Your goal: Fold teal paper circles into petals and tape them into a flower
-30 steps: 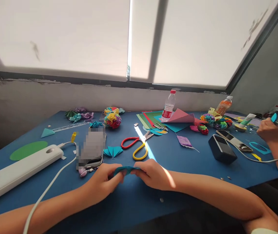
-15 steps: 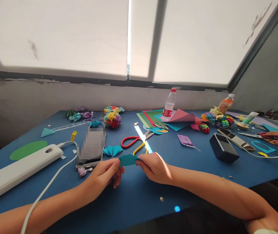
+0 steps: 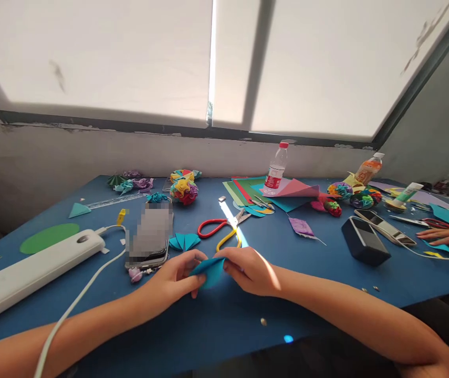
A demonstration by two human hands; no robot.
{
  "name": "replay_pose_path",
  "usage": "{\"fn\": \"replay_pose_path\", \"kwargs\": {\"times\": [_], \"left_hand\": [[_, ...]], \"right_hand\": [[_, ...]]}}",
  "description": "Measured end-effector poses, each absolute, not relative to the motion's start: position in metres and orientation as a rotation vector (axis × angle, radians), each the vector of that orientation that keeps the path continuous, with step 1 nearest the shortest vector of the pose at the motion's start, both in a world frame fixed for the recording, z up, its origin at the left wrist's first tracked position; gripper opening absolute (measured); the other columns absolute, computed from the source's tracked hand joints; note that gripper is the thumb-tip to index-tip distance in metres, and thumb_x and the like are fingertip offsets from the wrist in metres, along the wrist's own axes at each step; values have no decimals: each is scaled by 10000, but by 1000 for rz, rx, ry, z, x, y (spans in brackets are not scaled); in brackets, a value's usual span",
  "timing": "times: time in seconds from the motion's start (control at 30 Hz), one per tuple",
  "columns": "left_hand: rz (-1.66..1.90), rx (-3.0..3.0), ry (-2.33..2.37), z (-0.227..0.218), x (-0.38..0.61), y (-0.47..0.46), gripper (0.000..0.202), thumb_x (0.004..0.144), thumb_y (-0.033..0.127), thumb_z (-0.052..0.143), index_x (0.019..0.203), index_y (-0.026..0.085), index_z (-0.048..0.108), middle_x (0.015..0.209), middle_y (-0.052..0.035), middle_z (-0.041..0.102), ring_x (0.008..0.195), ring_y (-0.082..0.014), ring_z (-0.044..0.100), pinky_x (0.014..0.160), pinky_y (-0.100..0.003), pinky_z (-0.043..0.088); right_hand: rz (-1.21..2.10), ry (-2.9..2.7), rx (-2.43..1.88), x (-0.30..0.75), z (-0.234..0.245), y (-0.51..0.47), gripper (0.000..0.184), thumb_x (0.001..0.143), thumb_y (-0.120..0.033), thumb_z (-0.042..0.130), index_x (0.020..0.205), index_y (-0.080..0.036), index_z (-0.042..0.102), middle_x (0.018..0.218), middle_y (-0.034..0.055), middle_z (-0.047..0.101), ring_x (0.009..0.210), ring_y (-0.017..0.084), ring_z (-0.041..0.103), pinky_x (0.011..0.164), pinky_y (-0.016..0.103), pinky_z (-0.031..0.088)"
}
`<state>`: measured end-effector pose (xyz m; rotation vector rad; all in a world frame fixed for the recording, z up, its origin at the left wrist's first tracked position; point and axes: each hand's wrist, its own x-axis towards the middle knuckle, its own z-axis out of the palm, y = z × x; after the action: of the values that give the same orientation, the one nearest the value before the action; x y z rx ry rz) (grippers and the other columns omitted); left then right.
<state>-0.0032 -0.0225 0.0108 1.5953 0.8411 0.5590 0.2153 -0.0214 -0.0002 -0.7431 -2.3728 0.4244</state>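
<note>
Teal paper (image 3: 210, 274) pinched between two hands

A blue table (image 3: 192, 325) fills the lower view; on its left lies a long white block (image 3: 39, 273) with a cord at its far end; beyond the left hand (image 3: 179, 278) lies a phone (image 3: 149, 231); scissors (image 3: 233, 222) with one red and one yellow handle lie open just beyond the right hand (image 3: 250, 270), blades pointing away and to the right.

The two hands are close together, both clamped on the teal paper, the left with its thumb on the near side, the right at the opposite end; the paper is held above the table, near its front edge; its long axis runs roughly left to right, rising toward the right hand, where it narrows; it looks folded, smooth and plain, with a darker upper part and a brighter lower face; a smaller teal fan (image 3: 185, 241) lies beside the phone, its pleats spread.
</note>
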Motion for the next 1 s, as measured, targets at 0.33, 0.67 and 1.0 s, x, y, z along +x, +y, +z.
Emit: {"fn": "replay_pose_path", "kwargs": {"times": [0.33, 0.67, 1.0], "left_hand": [[971, 1623, 1142, 8, -6, -18, 298, 817, 470, 559, 868, 177, 559, 592, 27, 567, 484, -142, 546, 452, -235, 414], [864, 1613, 946, 5, -8, -17, 326, 872, 483, 458, 765, 178, 494, 574, 14, 590, 518, -151, 588, 443, -222, 399], [916, 1512, 937, 1, -5, -4, 338, 796, 438, 530, 946, 137, 570, 447, 70, 450, 391, -89, 426, 420, -202, 324]], "right_hand": [[1488, -1638, -1017, 174, -6, -11, 410, 798, -527, 565, 961, -156, 511, 680, 1, 622, 477, 89, 559, 404, 170, 349], [1688, -1587, -845, 195, -4, -3, 369, 805, -486, 587, 821, -118, 560, 645, 18, 636, 526, 101, 616, 438, 162, 441], [1572, -1688, -824, 195, 7, -1, 401, 809, -451, 599, 1061, -144, 649, 761, 37, 658, 671, 152, 653, 561, 247, 537]]}}
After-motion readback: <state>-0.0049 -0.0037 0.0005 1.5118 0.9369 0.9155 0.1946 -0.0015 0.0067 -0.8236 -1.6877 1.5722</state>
